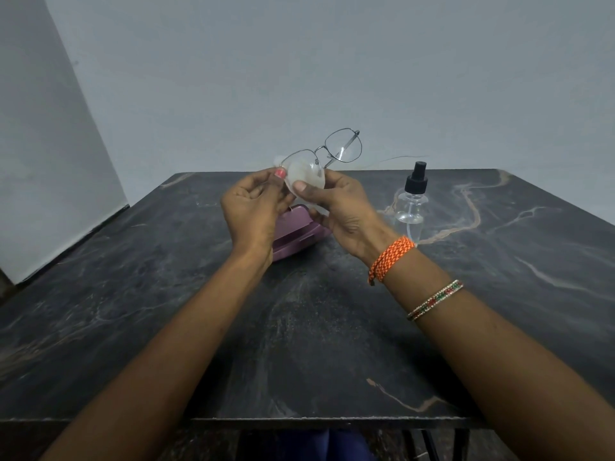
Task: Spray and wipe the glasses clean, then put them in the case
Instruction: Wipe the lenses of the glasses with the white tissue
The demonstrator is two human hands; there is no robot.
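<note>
Thin metal-framed glasses (342, 146) are held up above the far middle of the table, tilted with one lens high to the right. My left hand (253, 207) pinches the frame at the lower left lens. A pale cloth (304, 179) covers that lens, and my right hand (339, 207) pinches it there with the thumb on top. Below both hands lies a mauve glasses case (299, 236) on the table, partly hidden by them. The clear spray bottle (411, 204) with a black nozzle stands upright to the right of my right hand.
The dark marble table (316, 327) stretches from the front edge to the grey wall behind. An orange thread band and a beaded bangle sit on my right wrist. A chair or stool frame shows under the front edge.
</note>
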